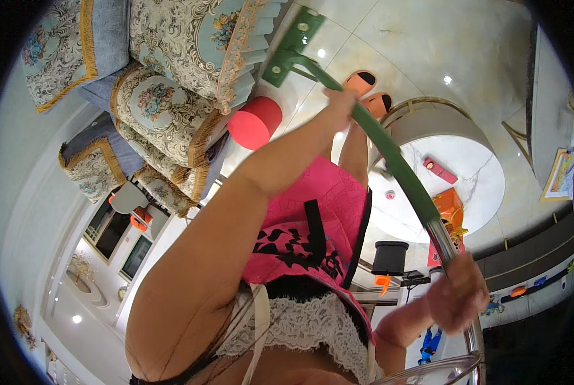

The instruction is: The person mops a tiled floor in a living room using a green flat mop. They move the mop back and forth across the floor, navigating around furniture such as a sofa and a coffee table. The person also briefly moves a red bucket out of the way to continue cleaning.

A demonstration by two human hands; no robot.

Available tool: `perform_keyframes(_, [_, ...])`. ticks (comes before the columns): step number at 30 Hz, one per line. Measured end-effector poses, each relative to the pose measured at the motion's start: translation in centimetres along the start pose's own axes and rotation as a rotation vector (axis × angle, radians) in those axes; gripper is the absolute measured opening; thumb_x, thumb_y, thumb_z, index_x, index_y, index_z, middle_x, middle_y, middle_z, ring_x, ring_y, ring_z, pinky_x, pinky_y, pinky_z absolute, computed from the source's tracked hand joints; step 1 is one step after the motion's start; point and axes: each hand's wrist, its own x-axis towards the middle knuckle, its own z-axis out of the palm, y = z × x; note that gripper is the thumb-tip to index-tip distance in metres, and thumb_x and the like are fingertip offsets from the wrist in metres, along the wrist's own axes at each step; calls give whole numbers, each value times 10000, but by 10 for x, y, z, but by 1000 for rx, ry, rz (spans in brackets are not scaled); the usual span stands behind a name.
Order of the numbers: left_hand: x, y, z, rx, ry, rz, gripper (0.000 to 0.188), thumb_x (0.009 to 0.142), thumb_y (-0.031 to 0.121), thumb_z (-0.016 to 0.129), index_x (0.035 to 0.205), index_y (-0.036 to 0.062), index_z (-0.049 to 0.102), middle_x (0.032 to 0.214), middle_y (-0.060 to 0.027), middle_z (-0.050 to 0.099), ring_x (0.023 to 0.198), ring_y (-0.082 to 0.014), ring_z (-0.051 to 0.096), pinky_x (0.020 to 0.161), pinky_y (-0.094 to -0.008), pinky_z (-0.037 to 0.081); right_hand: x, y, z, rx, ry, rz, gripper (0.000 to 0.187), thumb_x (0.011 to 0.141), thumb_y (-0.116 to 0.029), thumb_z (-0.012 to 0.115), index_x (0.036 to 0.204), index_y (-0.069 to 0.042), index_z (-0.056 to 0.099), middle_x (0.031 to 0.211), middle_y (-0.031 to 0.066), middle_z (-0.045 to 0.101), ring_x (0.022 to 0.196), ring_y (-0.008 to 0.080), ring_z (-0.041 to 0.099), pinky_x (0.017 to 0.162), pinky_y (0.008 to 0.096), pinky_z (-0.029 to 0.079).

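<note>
A long mop (pixel 390 151) with a green and chrome pole crosses in front of me from the upper middle to the lower right. Its flat green head (pixel 293 48), with pale round studs, is at the far end over the tiles; no cloth shows on it. My left hand (pixel 343 108) is wrapped round the green pole not far from that head. Higher up the pole, my right hand (pixel 457 294) is closed on the chrome part and slightly blurred. Orange slippers (pixel 362 81) are on my feet beside the mop head.
Left stands a flowered sofa (pixel 184 51) with fringed cushions, a red cylindrical stool (pixel 256 122) by it. Right of the pole is a round marble-topped table (pixel 479 186) bearing a pink box (pixel 440 170) and an orange packet (pixel 451 206). A black container (pixel 390 258) is nearer me.
</note>
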Motion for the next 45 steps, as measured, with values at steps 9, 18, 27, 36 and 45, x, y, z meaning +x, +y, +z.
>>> perform_keyframes(9, [-74,3,53,-32,-364,-140,292,762,195,592,947,18,451,918,-135,530,708,-226,587,629,-331,510,4,-40,3,-14,146,-227,266,767,-309,530,598,-118,452,538,0,407,603,126,427,785,344,346])
perform_keyframes(18, [148,38,-182,960,159,576,420,724,44,515,1137,30,438,988,-193,513,824,-318,567,726,-362,484,51,141,61,-482,185,-149,546,672,-536,618,1052,-169,480,954,46,509,1101,272,387,1008,484,176])
perform_keyframes(27, [343,104,-240,1760,522,409,593,734,54,450,1295,82,261,1356,-115,217,1176,-286,349,946,-376,346,57,287,70,-393,193,-91,390,704,-452,588,939,-173,449,852,25,462,985,228,378,970,445,195])
perform_keyframes(36, [388,97,-252,1708,491,544,545,723,29,449,1245,79,300,1410,-67,118,1229,-254,293,963,-369,329,50,325,83,-416,183,-8,253,736,-367,559,825,-176,418,750,4,415,869,184,368,932,407,214])
perform_keyframes(45, [379,97,-250,1681,498,594,468,745,55,459,1202,84,361,1343,-96,271,1160,-267,381,924,-361,362,62,321,83,-338,154,10,185,768,-282,529,711,-179,387,648,-17,368,753,141,358,894,369,233])
